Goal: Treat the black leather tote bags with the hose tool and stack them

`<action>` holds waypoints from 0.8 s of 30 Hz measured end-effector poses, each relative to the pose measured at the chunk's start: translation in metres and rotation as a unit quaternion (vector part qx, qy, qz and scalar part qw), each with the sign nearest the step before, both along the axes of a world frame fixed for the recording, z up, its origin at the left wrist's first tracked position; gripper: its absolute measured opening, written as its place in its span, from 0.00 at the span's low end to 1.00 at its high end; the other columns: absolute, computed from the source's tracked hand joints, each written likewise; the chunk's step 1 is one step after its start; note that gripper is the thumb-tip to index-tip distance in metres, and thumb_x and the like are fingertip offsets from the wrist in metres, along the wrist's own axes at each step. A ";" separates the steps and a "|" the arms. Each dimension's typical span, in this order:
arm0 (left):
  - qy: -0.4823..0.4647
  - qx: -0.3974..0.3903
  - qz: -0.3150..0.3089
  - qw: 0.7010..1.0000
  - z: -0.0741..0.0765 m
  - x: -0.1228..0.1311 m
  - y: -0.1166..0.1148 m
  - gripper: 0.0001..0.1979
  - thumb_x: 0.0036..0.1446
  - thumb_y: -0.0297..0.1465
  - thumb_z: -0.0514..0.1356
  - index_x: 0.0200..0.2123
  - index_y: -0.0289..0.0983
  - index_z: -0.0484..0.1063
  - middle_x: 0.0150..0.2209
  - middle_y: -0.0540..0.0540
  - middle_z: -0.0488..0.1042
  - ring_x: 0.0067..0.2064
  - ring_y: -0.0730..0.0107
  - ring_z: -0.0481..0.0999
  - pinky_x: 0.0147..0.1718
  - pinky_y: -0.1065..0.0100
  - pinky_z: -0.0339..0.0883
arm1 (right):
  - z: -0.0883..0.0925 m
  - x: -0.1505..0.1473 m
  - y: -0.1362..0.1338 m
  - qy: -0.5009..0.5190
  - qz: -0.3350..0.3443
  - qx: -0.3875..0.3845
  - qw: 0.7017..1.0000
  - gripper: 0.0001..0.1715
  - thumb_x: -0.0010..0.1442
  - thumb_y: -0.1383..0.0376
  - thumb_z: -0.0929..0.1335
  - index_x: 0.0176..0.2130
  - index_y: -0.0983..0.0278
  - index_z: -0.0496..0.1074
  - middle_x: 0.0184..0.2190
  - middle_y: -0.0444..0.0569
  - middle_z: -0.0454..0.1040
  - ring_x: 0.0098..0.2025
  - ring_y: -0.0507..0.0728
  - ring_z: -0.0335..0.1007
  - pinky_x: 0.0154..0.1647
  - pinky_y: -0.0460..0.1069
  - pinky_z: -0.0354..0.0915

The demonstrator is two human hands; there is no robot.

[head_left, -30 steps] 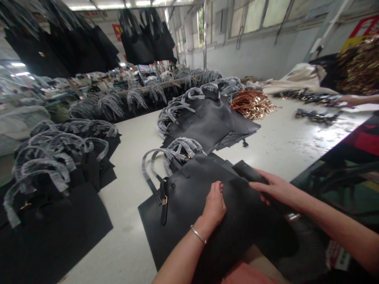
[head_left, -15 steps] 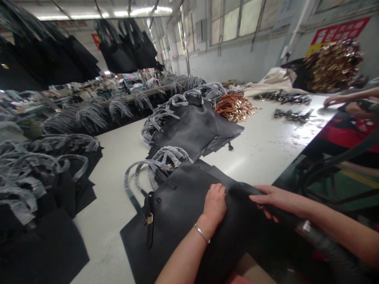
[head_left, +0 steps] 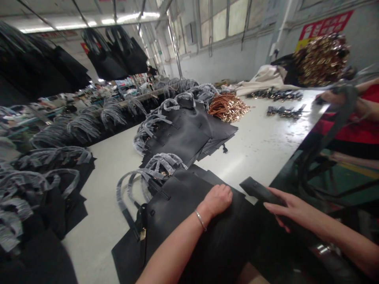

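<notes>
A black handbag point(head_left: 177, 205) lies flat on top of a small pile in front of me, its handles point(head_left: 126, 189) wrapped in clear film. A black strap with a gold buckle point(head_left: 142, 234) hangs by the handles. My left hand point(head_left: 218, 199), a silver bangle on its wrist, rests on the bag near its right edge, fingers curled in on it; the fingertips are hidden. To the right, my right hand point(head_left: 286, 205) is closed round a black flat-ended nozzle point(head_left: 251, 187), which is just off the bag's edge. A dark hose runs back under that forearm.
More black bags point(head_left: 183, 126) lie stacked ahead on the white table point(head_left: 94, 189), others point(head_left: 38, 221) at left. Brown straps point(head_left: 226, 106) and black buckled straps point(head_left: 286, 111) lie beyond. A co-worker's hand point(head_left: 328, 96) is at far right. Bags point(head_left: 115, 55) hang overhead.
My right hand has drawn the nozzle off the bag towards the right, its tip now showing. My left hand has shifted slightly right. The view has turned a little.
</notes>
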State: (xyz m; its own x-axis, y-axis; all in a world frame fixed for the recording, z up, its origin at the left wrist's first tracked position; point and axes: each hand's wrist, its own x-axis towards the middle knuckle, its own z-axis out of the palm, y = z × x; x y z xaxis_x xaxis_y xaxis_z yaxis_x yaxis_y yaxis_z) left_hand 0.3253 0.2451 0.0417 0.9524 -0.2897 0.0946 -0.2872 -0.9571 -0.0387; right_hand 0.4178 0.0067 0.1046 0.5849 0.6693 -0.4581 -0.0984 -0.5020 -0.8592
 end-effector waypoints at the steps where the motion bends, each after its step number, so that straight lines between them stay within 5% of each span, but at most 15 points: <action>1: 0.004 0.000 -0.002 1.000 -0.001 0.002 0.000 0.10 0.66 0.25 0.50 0.35 0.34 0.69 0.36 0.44 0.70 0.39 0.63 0.69 0.37 0.65 0.66 | -0.003 -0.002 -0.005 -0.006 -0.004 -0.005 1.000 0.56 0.53 0.47 0.71 0.68 0.69 0.49 0.15 0.38 0.69 0.16 0.53 0.65 0.15 0.44 0.64; 11: 0.008 -0.067 0.196 0.978 0.004 0.002 0.007 0.12 0.68 0.25 0.47 0.44 0.36 0.69 0.40 0.44 0.72 0.40 0.66 0.73 0.37 0.67 0.68 | -0.002 -0.006 -0.007 -0.002 0.021 0.008 1.000 0.52 0.58 0.50 0.70 0.69 0.67 0.47 0.15 0.39 0.69 0.17 0.53 0.67 0.17 0.45 0.65; 14: 0.023 -0.072 0.126 0.989 0.009 -0.004 0.010 0.10 0.67 0.27 0.50 0.42 0.41 0.71 0.40 0.48 0.73 0.40 0.69 0.73 0.37 0.71 0.67 | -0.002 -0.009 -0.004 0.010 0.043 0.007 0.999 0.51 0.58 0.50 0.70 0.69 0.65 0.47 0.17 0.39 0.70 0.18 0.53 0.68 0.17 0.44 0.66; 18: 0.033 0.011 -0.014 0.999 0.009 -0.007 0.005 0.11 0.67 0.26 0.49 0.37 0.35 0.71 0.36 0.44 0.72 0.36 0.65 0.70 0.29 0.69 0.66 | -0.001 -0.014 -0.003 0.020 0.035 0.011 0.999 0.53 0.56 0.50 0.71 0.69 0.66 0.47 0.20 0.40 0.72 0.18 0.53 0.68 0.17 0.44 0.67; 24: 0.036 0.017 -0.041 0.998 0.002 0.005 -0.003 0.16 0.67 0.24 0.42 0.39 0.32 0.70 0.37 0.39 0.69 0.38 0.62 0.70 0.29 0.67 0.67 | 0.004 -0.013 -0.012 0.013 0.007 0.011 1.000 0.53 0.56 0.50 0.72 0.68 0.68 0.49 0.18 0.40 0.71 0.19 0.53 0.68 0.18 0.45 0.66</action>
